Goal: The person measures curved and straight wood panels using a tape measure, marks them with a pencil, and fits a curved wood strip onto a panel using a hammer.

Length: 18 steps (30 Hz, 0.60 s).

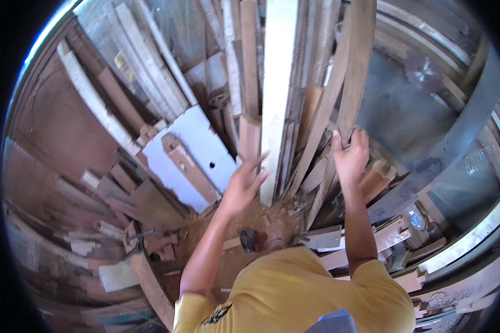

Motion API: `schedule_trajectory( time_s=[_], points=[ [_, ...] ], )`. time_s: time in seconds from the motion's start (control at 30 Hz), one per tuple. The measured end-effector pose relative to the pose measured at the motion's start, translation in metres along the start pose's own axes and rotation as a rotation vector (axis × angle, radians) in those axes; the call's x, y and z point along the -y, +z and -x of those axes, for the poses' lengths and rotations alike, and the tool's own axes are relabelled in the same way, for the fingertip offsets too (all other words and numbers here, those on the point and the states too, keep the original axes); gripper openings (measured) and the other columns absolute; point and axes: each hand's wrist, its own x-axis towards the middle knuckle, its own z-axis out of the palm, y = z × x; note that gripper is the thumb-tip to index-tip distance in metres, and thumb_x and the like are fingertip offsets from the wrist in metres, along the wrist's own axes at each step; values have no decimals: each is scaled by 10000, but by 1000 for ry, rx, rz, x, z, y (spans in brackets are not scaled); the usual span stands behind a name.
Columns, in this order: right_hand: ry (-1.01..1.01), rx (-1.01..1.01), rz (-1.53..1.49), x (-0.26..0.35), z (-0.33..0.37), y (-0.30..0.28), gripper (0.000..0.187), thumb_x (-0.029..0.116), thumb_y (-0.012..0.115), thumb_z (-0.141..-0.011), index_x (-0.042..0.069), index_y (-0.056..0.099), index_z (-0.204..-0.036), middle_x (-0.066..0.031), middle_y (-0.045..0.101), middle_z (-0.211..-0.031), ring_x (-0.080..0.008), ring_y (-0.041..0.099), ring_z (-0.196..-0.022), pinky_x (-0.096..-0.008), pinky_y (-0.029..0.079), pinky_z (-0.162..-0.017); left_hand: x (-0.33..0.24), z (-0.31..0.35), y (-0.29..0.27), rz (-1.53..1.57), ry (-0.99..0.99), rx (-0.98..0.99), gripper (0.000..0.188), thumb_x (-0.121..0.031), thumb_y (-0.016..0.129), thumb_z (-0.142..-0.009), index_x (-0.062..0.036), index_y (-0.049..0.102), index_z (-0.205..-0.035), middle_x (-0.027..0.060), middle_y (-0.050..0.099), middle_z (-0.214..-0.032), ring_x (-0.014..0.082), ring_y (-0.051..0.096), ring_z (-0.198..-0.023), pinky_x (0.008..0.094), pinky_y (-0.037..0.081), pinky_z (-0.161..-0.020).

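Observation:
My right hand (351, 161) is closed around the edge of a long brown wooden plank (356, 72), thumb on one side and fingers on the other. That plank leans upright among other boards. To the left, my left hand (240, 190) has its fingers apart and holds nothing. It is close to the lower part of a tall pale plank (278, 83); whether the fingertips touch it I cannot tell. A narrower brown board (323, 105) slants between the pale plank and the one in my right hand.
A white panel with a hole (212, 147) leans at left, a wooden piece (189, 169) on it. Wood offcuts (128, 183) lie piled at left. A red and black object (253, 240) rests on the dusty floor (278, 225). A round saw blade (423, 71) is at right.

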Motion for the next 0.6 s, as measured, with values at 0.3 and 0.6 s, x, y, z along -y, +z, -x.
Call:
schedule_trajectory(
  time_s=[0.3, 0.6],
  points=[
    [-282, 394, -1012, 76, -79, -39, 285, 222, 598, -1017, -7, 660, -1176, -86, 713, -1112, -154, 661, -1062, -310, 477, -954, -134, -85, 7, 408, 380, -405, 503, -353, 449, -1069, -26, 484, -1450, 138, 623, -1234, 180, 591, -1065, 344, 475, -901],
    [-487, 510, -870, 146, -87, -10, 139, 91, 661, -931, -38, 666, -979, -86, 698, -850, -134, 651, -831, -291, 523, -799, -104, -61, -3, 562, 320, -569, 411, -280, 450, -1086, 0, 587, -1355, 53, 685, -1120, 114, 634, -976, 280, 489, -897]
  ],
)
